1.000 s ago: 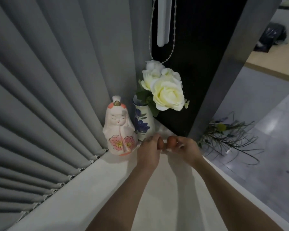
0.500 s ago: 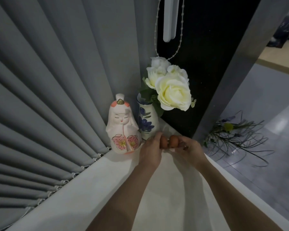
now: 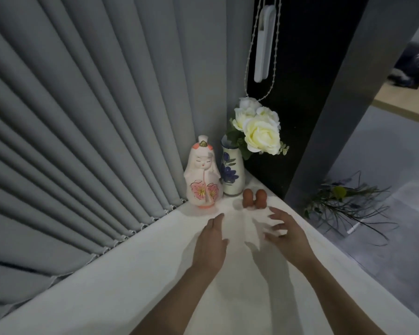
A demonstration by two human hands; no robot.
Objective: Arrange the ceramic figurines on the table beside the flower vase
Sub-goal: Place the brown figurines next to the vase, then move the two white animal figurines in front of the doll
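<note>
Two small brown figurines (image 3: 254, 198) stand side by side on the white table (image 3: 155, 274), just in front of the blue-flowered vase (image 3: 232, 175) with white roses (image 3: 259, 131). A taller white doll figurine (image 3: 203, 175) with pink blossoms stands to the left of the vase. My left hand (image 3: 211, 245) hovers open below the small figurines, fingers together and pointing at them. My right hand (image 3: 286, 232) is open too, fingers spread, a short way to their lower right. Neither hand touches anything.
Grey vertical blinds (image 3: 82, 141) run along the table's left edge. A dark window pane with a bead cord (image 3: 249, 56) and a grey pillar (image 3: 336, 117) stand behind the vase. On the floor to the right lie loose flower stems (image 3: 344, 204).
Both hands held the two small brown figurines in front of the vase; now they have let go and drawn back towards me, leaving the pair standing on the table.
</note>
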